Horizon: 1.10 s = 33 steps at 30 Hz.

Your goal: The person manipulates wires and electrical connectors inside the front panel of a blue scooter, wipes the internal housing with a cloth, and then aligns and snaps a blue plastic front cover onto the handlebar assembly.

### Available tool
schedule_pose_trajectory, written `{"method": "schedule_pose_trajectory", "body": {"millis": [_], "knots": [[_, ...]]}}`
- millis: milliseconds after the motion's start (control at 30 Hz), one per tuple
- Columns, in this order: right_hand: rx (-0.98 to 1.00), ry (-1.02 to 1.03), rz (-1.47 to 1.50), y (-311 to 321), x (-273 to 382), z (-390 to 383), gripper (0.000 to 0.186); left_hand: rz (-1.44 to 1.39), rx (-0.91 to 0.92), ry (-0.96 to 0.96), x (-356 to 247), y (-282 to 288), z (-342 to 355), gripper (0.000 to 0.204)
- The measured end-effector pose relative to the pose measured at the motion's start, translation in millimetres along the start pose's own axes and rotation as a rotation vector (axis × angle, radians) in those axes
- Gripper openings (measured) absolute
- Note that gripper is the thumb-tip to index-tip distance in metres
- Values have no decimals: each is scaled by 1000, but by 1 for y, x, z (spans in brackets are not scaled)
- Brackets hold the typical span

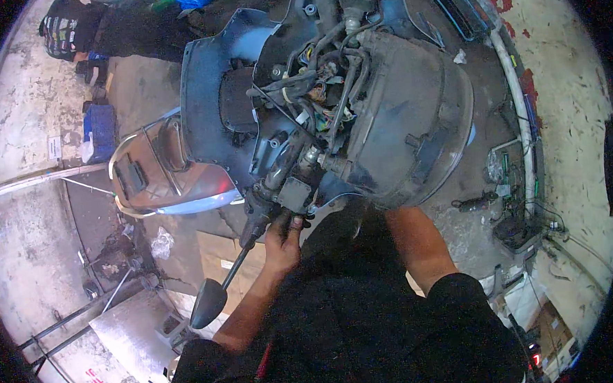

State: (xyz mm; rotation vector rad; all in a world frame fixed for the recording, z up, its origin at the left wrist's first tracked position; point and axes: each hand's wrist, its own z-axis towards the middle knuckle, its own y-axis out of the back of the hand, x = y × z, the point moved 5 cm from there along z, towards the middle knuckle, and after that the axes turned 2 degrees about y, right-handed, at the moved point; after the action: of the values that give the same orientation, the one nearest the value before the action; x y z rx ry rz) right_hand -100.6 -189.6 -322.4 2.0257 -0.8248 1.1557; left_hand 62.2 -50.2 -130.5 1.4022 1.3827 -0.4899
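A scooter's front end stands before me with its panels off. My left hand (284, 245) is wrapped around the end of the handlebar (278, 173), its thumb just below the square reservoir (296, 191). Beside that hand a mirror stem runs down to the black mirror (209, 303). My right forearm (418, 240) reaches under the dusty dark front cover (413, 109), and the hand itself is hidden. Bundled wires (326, 97) lie exposed between the cover and the blue-grey body panel (208, 92).
A brown and silver scooter body part (173, 167) lies on the floor at the left. Cardboard (230, 265) lies below it. Farther left stands a blue box (99, 133). A person in dark clothing (121, 28) is at the upper left. A pale pipe (517, 111) runs along the right wall.
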Motion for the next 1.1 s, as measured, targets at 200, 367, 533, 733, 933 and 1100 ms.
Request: {"method": "schedule_pose_trajectory", "body": {"millis": [200,367,533,733,933,1100], "knots": [[-1,-19,5,12,-6,-9,49,-4,4,17,1,1,0,34],[-18,-14,5,11,-5,-10,48,-28,52,138,-3,2,-1,25],[-18,9,3,-6,1,-13,48,-74,47,135,1,1,-1,26],[-29,9,-7,-3,-1,-13,47,-79,51,130,-2,1,-1,26],[-28,0,-18,7,-3,-13,46,-92,63,154,-4,-2,-1,26],[-27,7,-37,9,-3,-8,46,-23,27,56,-6,1,-1,26]]}}
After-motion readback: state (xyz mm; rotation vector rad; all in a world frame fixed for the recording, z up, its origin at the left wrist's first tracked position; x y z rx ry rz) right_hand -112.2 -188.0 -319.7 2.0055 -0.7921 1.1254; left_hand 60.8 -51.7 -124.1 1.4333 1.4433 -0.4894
